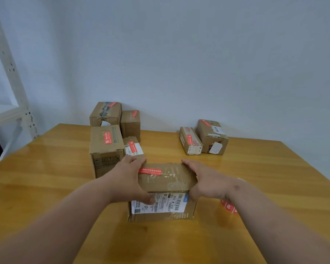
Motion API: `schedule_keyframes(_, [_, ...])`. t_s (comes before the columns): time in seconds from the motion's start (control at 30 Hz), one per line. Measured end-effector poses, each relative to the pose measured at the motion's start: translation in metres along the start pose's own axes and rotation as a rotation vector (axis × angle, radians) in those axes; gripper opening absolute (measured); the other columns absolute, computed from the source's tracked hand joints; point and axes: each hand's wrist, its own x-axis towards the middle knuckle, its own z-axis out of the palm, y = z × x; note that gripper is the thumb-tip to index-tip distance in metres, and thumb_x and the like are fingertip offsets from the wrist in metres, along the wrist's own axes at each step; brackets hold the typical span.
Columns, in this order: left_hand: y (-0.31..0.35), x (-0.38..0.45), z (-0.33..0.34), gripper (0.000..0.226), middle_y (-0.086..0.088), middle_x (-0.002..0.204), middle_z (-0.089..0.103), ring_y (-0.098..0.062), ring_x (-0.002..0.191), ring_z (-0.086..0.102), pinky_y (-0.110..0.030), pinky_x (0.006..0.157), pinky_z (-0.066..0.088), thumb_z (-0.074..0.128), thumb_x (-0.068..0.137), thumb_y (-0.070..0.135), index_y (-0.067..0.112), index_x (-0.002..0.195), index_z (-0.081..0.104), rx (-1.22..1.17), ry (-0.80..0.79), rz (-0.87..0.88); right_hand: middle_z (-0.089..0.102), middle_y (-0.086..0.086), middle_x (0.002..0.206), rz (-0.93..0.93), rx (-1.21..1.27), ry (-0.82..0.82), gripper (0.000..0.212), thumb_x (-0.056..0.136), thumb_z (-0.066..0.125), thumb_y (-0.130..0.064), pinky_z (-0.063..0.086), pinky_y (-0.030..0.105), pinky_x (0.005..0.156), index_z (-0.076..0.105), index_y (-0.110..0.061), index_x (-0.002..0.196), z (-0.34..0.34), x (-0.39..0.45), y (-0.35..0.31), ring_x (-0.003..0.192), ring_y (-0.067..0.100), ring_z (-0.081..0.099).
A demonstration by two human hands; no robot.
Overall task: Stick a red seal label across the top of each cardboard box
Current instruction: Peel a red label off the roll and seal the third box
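A cardboard box (168,181) stands in the middle of the wooden table, a white shipping label on its near face. A red seal label (150,171) lies across the far left of its top. My left hand (129,180) grips the box's left side, thumb on the near face and fingers over the far top edge. My right hand (204,182) grips the right side the same way. A red roll of seal labels (229,206) lies on the table, partly hidden under my right wrist.
Several cardboard boxes with red seals stand at the back left (105,145), and two more at the back right (211,136). The wooden table (46,178) meets a pale wall. A white metal shelf frame (10,77) stands at the left.
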Motion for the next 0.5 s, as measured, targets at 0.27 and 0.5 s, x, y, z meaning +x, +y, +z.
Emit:
schedule_keyframes(0.27, [0.001, 0.002, 0.004, 0.133, 0.007, 0.154, 0.016, -0.018, 0.137, 0.030, -0.040, 0.115, 0.033, 0.086, 0.048, 0.062, 0.028, 0.153, 0.012, -0.158, -0.009, -0.022, 0.022, -0.008, 0.157, -0.104, -0.158, 0.199, 0.067, 0.087, 0.067, -0.037, 0.024, 0.033, 0.116, 0.038, -0.028, 0.147, 0.006, 0.011, -0.015, 0.143, 0.014, 0.024])
schedule_keyframes(0.5, [-0.002, 0.000, 0.003, 0.124, 0.007, 0.150, 0.025, -0.016, 0.128, 0.037, -0.038, 0.111, 0.036, 0.092, 0.052, 0.044, 0.029, 0.151, 0.018, -0.387, -0.019, -0.049, 0.050, -0.014, 0.111, -0.186, -0.230, 0.320, 0.024, 0.085, 0.071, -0.038, 0.039, 0.029, 0.098, 0.063, -0.033, 0.107, 0.013, 0.018, -0.025, 0.103, 0.007, 0.050])
